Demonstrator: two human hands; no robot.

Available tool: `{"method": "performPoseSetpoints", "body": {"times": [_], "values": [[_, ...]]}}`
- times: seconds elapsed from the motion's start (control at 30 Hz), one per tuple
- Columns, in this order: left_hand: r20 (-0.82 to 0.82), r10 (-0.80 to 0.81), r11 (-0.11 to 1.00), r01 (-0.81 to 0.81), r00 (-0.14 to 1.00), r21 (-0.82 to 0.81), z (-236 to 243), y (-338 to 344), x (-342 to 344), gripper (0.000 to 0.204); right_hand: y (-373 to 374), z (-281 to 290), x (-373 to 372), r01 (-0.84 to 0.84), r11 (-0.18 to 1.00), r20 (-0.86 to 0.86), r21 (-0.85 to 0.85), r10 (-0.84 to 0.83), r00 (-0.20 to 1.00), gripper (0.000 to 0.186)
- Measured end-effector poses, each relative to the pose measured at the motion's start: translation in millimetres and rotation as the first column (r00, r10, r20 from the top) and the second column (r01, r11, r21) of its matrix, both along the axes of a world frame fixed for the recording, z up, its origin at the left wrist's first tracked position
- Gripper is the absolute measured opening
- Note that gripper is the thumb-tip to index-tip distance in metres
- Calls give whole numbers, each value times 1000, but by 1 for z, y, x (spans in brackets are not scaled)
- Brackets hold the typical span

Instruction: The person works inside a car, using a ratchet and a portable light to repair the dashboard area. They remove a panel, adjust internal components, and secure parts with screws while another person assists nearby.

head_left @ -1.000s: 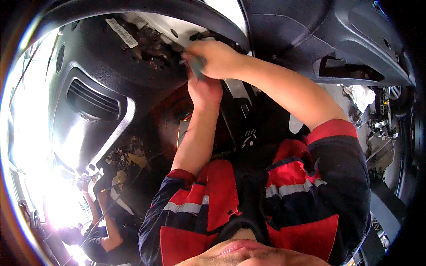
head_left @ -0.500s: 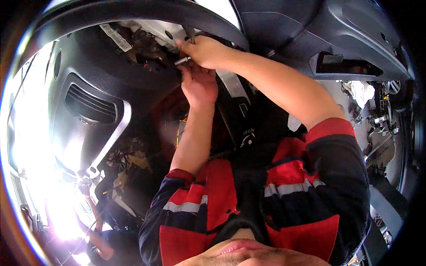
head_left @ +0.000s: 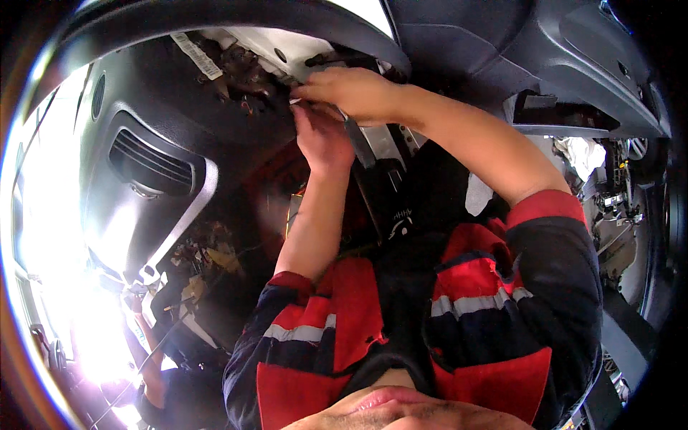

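My right hand (head_left: 355, 93) reaches in from the right, its fingers curled and closed at the edge of an opening in the dark car trim. Just below and against it is my left hand (head_left: 326, 140), with thumb and fingers drawn together. A small pale metal tip (head_left: 294, 101) shows at the fingertips, where the two hands meet; the rest of it is hidden. From under my right hand a grey, narrow, handle-like piece (head_left: 360, 145) slants down, its upper end covered. Beyond the fingers lie exposed white metal (head_left: 269, 46) and a brown, dirty cluster of parts (head_left: 247, 72).
At left is a dark trim panel with a slatted vent (head_left: 150, 163). A door panel with a pocket (head_left: 555, 111) lies at upper right. A white crumpled cloth (head_left: 582, 156) and loose parts sit at far right. Another person's arm (head_left: 153, 373) shows at lower left.
Both hands have drawn closer together and my left fingers have closed in. The metal piece is now mostly covered. The grey handle-like piece has come into sight below my right hand.
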State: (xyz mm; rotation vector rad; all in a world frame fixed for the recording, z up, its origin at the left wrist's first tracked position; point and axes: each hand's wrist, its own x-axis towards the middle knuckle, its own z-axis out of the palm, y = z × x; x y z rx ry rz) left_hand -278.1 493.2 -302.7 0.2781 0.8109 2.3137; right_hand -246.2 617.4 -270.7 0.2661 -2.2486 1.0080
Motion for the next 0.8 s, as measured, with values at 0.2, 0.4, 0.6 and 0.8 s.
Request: {"method": "performPoseSetpoints", "body": {"times": [0.2, 0.4, 0.6, 0.8], "values": [[-121, 57, 992, -70, 991, -105, -11, 1, -5, 52, -3, 14, 1, -1, 997, 199, 81, -15, 980, 33], [-152, 102, 993, -109, 983, -35, 13, 12, 11, 52, 2, 21, -8, 100, 979, 605, -176, 28, 796, 29], [-49, 94, 994, -97, 994, -52, -21, -1, -12, 49, 8, 18, 15, -75, 964, 205, 254, 22, 978, 36], [-60, 122, 992, -123, 991, -7, -11, 4, -1, 47, 0, 30, 4, -48, 997, 477, 64, 11, 879, 39]]}}
